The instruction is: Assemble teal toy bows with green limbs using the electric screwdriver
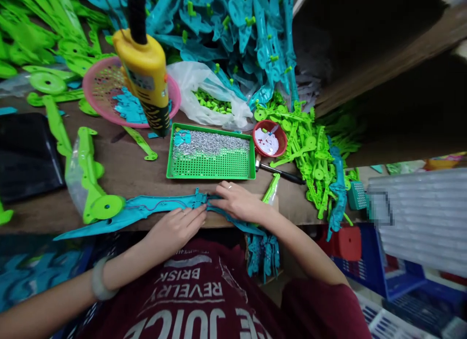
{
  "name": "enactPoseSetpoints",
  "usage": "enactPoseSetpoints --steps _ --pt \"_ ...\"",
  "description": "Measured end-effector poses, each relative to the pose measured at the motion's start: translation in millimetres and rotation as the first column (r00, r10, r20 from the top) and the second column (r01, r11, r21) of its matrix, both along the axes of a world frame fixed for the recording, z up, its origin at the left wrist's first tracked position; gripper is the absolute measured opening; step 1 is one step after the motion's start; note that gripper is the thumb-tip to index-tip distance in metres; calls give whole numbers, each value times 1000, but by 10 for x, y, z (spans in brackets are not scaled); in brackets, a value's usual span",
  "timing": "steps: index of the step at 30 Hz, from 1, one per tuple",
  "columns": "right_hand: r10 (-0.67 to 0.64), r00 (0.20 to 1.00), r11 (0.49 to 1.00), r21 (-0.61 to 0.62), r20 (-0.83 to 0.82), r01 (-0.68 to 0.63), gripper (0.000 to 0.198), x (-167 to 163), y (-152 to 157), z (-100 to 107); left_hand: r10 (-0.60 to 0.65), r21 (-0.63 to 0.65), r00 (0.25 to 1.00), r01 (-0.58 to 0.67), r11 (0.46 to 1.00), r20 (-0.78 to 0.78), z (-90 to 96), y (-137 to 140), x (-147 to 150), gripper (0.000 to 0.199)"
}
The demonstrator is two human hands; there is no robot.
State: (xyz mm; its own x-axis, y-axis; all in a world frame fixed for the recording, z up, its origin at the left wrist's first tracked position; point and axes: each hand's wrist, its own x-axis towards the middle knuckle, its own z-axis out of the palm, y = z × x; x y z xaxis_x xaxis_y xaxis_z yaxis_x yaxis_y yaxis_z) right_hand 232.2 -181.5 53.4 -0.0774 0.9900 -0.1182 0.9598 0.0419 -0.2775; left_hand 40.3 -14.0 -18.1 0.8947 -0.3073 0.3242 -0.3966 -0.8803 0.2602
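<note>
A long blue plastic part (153, 203), shaped like a toy bow, lies along the front edge of the table, with a thin dark line running along its left half. My left hand (178, 227) is closed on its lower edge near the middle, fingers stretched together and thumb hidden. From the other side my right hand (235, 200) grips it just right of the middle joint, fingers bent; what lies under the fingertips is hidden. A round green plastic piece (105, 206) overlaps the blue part on the left. Beyond my hands is a green tray (211, 176) of small metal pieces, likely screws.
A yellow power screwdriver (146, 71) hangs over a pink basket (97, 103) of blue pieces. Nearby are a bag (186, 93) of green bits, a red bowl (258, 147), and a black-handled hammer (282, 173). Green parts (314, 159) and blue parts (219, 27) are heaped behind and right.
</note>
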Motion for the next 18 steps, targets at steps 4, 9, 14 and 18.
enactPoseSetpoints --steps 4,9,14,18 --pt "-297 950 949 81 -101 305 21 -131 -420 106 8 41 997 -5 999 -81 89 3 80 37" --pt "-402 908 913 121 114 389 17 -634 -819 0 -22 186 991 47 981 -133 173 -70 154 37" --pt "-494 860 866 156 128 474 20 -888 -853 -200 -25 232 979 73 970 -203 235 -126 232 32" --pt "-519 850 853 120 89 509 31 -890 -874 -197 -17 244 953 95 965 -303 269 -163 323 27"
